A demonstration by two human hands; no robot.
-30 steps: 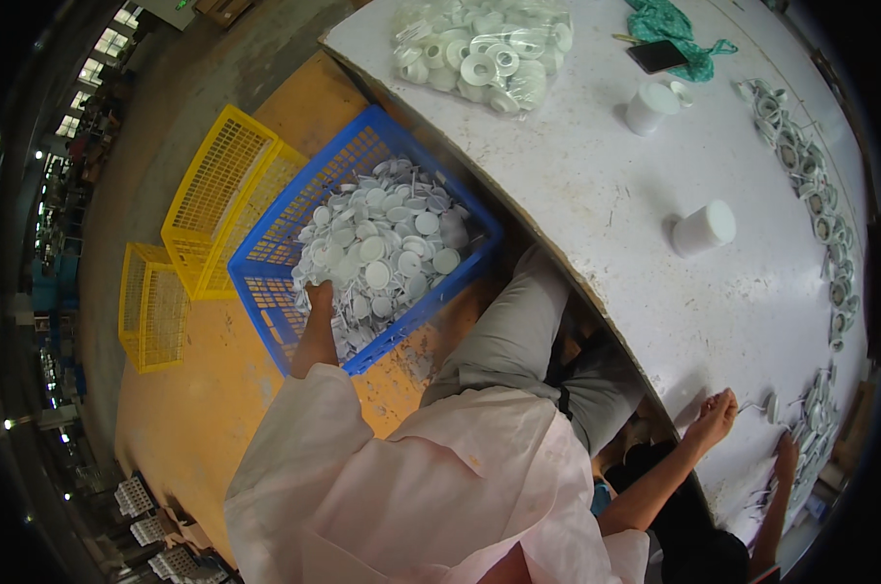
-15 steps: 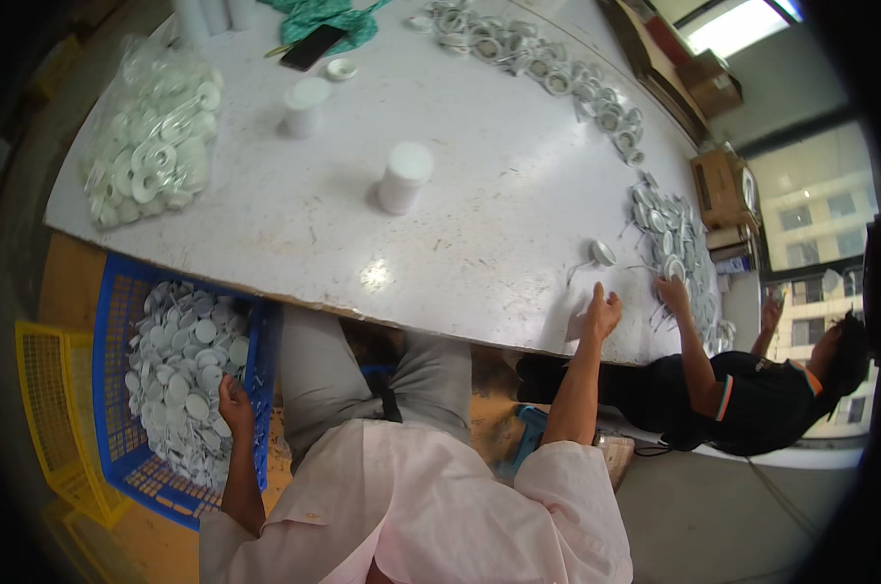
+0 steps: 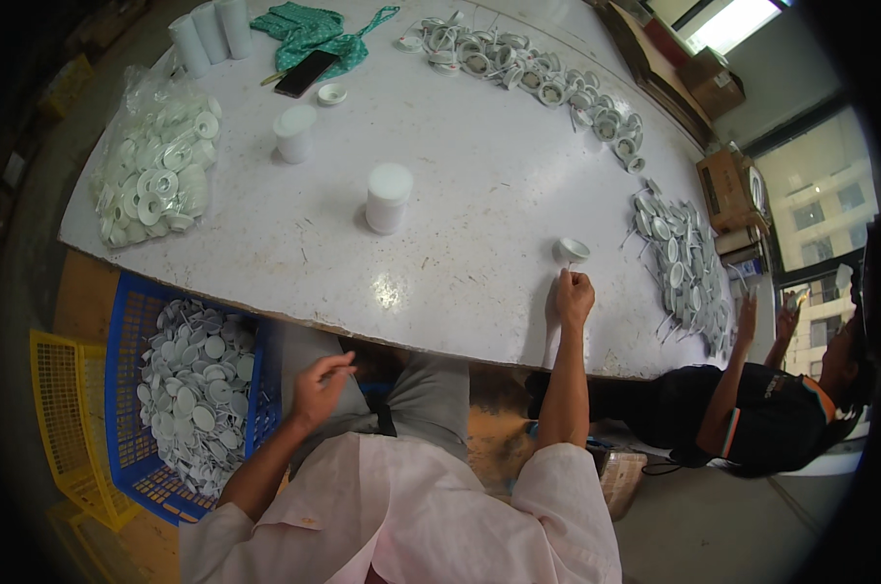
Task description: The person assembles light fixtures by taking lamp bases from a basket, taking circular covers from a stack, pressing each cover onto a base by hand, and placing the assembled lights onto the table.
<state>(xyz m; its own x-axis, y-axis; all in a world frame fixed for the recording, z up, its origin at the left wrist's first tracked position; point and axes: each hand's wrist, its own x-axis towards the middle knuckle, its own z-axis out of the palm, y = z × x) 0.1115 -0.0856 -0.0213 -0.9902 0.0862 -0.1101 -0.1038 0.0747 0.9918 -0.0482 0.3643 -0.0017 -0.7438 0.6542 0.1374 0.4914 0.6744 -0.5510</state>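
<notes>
My right hand [image 3: 575, 298] is closed over the table, its fingertips pinching a shallow white cup-shaped lamp housing [image 3: 573, 249] at its near side, where a thin lead seems to come off. My left hand [image 3: 321, 388] hovers over my lap, just short of the table's front edge, with nothing visible in it and its fingers stretched out to the right. To its left stands a blue plastic crate [image 3: 119, 394] full of flat white round pieces [image 3: 192, 389]. Two stacks of white discs, one nearer [image 3: 389, 200] and one farther [image 3: 295, 134], stand upright on the white table [image 3: 479, 165].
A clear bag of white rings [image 3: 158, 180] sits at the left. Rows of similar white housings line the far side [image 3: 552, 92] and right [image 3: 688, 268]. A phone [image 3: 306, 73] lies by a green cloth [image 3: 299, 24]. At right, a co-worker [image 3: 752, 404] handles a small piece.
My left hand has risen from the crate toward my lap. My right hand has taken hold of the housing and shifted it left. The co-worker's hand has left the right-hand pile.
</notes>
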